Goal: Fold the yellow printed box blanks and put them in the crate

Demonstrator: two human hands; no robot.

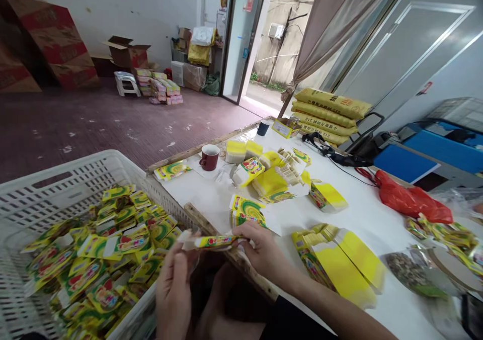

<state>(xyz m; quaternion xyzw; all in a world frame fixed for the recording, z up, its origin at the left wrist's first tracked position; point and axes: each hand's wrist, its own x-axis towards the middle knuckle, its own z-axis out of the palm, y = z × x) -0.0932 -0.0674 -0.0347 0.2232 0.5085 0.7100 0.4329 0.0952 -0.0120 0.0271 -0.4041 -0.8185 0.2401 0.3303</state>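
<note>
Both my hands hold one small yellow-green packet (216,241) edge-on in front of me. My left hand (174,284) pinches its left end, and my right hand (263,252) pinches its right end with closed fingers. The packet hangs over the table's front edge, just right of a white plastic crate (71,174) filled with several similar folded packets (109,249). A fanned stack of flat yellow packets (339,259) lies on the white table (362,214) right beside my right forearm. Another packet (247,211) lies just beyond my hands.
More packet piles (275,176), a red mug (209,157), a dark cup (262,127), a red plastic bag (411,199) and black cables (332,154) lie on the table. Yellow sacks (328,113) are stacked beyond it. Cardboard boxes (53,43) and a stool (126,83) stand across the floor.
</note>
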